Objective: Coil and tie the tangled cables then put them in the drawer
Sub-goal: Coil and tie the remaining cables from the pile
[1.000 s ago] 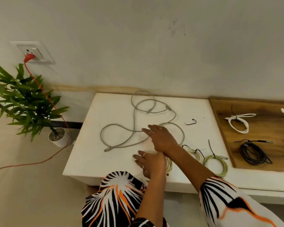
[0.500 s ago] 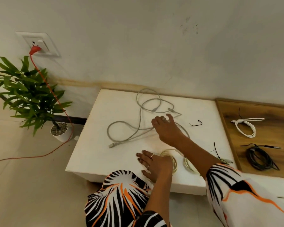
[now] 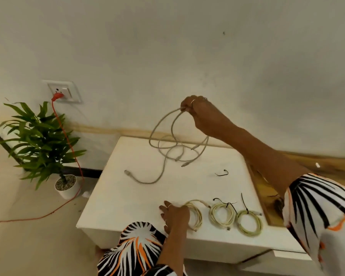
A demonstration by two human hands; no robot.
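While you read the head view, which is the only one, take these lines:

right hand: your right hand is raised over the table, fingers pinched on the grey cable at the top of its loops.
left hand: your left hand lies low at the near edge, fingers resting on the loose cream coil; cannot tell if they curl round it.
cable location: grey cable hangs from your pinch, its tangle and one plug end trailing on the white table.
handling: looks light and limp, springy enough to hold loops; likely to snag where strands cross. Judgement only.
where to hold: take it near a plug end and feed it loop by loop; a grip mid-tangle would probably tighten knots.
done coils: two tied coils sit just right of the cream one, black ties on them.
spare tie: black tie lies alone mid-table.
drawer: not clearly seen.
writing: no brand, label or text readable anywhere.
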